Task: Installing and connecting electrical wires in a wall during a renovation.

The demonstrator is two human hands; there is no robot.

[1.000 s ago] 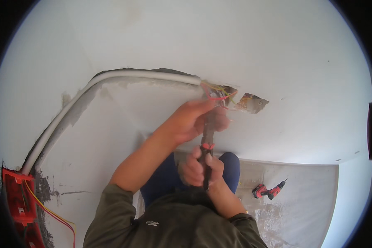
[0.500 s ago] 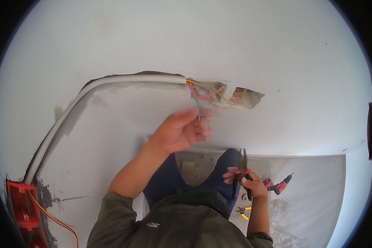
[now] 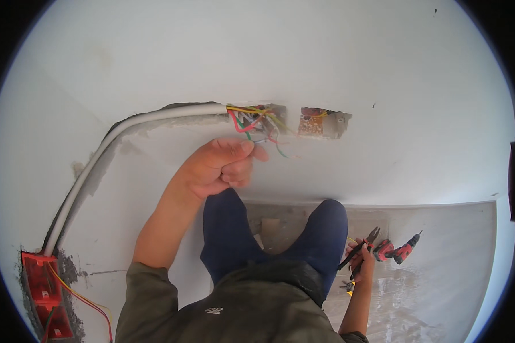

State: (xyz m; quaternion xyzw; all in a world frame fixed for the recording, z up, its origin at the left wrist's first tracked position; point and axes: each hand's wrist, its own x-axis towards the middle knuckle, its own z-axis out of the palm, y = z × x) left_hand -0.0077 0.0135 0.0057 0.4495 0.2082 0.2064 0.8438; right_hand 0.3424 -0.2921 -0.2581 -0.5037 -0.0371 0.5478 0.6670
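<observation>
My left hand (image 3: pixel 226 166) is closed in a pinch on a green wire (image 3: pixel 247 135) just below a rectangular hole (image 3: pixel 277 112) in the white wall. Red, yellow and green wires (image 3: pixel 249 110) come out of a pale conduit (image 3: pixel 166 111) at that hole, and some thin ends hang loose beside my fingertips. Low on the right, my right hand (image 3: pixel 365 264) grips pliers (image 3: pixel 357 255) with dark handles, their jaws pointing up and away. Part of the pliers is hidden by my fingers.
A second wall hole (image 3: pixel 324 123) lies right of the first. The conduit curves down through a chased groove to red junction boxes (image 3: pixel 42 280) with loose wires (image 3: pixel 86 300). A red and black cordless drill (image 3: pixel 403 252) and a yellow-handled tool (image 3: pixel 350 288) lie on the floor.
My right hand has moved right and away from my knee with the pliers, whose jaws now tilt rightward. My left hand still pinches the green wire; the whole view has shifted slightly.
</observation>
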